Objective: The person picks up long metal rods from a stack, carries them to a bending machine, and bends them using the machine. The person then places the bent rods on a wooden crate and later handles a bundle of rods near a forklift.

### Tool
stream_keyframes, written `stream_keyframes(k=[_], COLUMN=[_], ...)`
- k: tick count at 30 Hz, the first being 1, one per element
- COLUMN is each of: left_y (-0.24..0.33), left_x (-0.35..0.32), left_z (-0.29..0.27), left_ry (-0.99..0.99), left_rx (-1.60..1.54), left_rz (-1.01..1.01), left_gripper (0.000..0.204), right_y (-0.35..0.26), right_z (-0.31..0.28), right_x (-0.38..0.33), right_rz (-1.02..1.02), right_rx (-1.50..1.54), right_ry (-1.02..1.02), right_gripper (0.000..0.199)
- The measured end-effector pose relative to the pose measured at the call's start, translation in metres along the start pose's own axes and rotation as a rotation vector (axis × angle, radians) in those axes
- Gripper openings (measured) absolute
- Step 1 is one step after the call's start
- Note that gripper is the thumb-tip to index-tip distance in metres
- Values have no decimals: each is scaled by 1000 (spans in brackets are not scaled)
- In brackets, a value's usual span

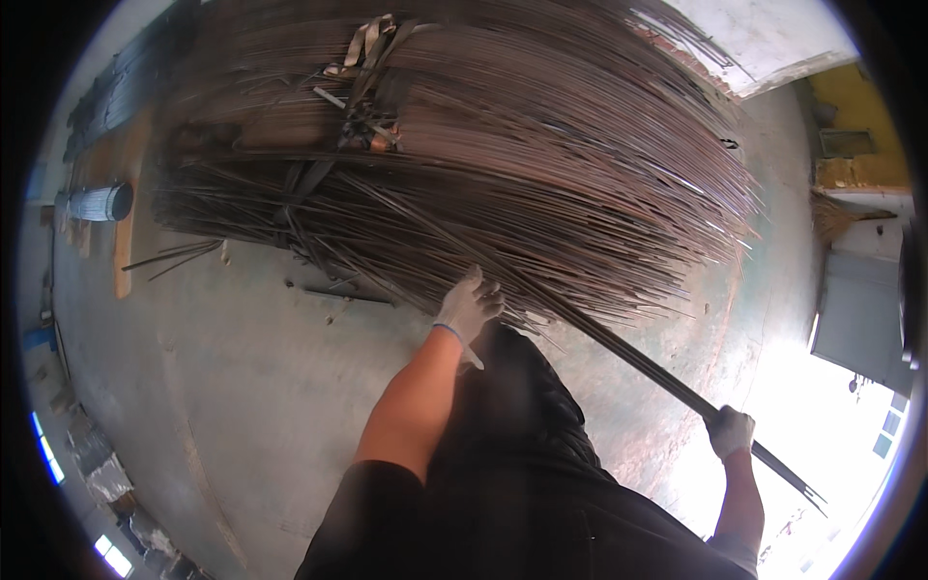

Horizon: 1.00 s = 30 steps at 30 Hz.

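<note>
A thin bundle of long metal rods (619, 346) slants from the large pile of rods (541, 184) down to the lower right. My right hand (731, 432), in a pale work glove, is closed around this bundle near its lower end, with the rod tips sticking out past the fist. My left hand (470, 307), gloved too, is raised beside the bundle at the pile's near edge. Its fingers are apart and nothing shows in them. Dark straps (290, 198) bind the pile toward its left side.
Pale webbing (367, 43) lies over the pile's top. Loose rods poke out at the left, near a wooden beam (124, 251) and a grey cylindrical bundle (101, 203). A grey cabinet (860, 309) and a straw broom (841, 217) stand at the right.
</note>
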<state>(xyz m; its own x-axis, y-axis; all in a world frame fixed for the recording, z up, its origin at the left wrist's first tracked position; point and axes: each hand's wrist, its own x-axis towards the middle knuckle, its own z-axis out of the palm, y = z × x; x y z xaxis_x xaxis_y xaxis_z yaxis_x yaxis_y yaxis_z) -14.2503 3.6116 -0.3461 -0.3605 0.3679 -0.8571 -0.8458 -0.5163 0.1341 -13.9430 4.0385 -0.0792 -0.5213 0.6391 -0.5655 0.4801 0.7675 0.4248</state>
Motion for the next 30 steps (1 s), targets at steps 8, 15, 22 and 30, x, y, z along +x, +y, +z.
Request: stream_keyframes(k=[8,15,22,30], left_y=[-158,-153,-167,-242], left_x=[-47,-229,-389,-496], left_z=[74,158,226,183], left_ry=[-299,-526,-788,-767], left_rx=[-373,148,219,483], left_rz=[87,454,990,1275], left_gripper=[27,30,20,27], right_y=[111,91,35,-13], right_z=[140,252,225,152], right_x=[-119,-78,-11,-64], right_rz=[124,-42,-523,-1059], right_rx=[81,516,888,968], right_ry=[171,74,441,257], right_gripper=[23,24,23,28])
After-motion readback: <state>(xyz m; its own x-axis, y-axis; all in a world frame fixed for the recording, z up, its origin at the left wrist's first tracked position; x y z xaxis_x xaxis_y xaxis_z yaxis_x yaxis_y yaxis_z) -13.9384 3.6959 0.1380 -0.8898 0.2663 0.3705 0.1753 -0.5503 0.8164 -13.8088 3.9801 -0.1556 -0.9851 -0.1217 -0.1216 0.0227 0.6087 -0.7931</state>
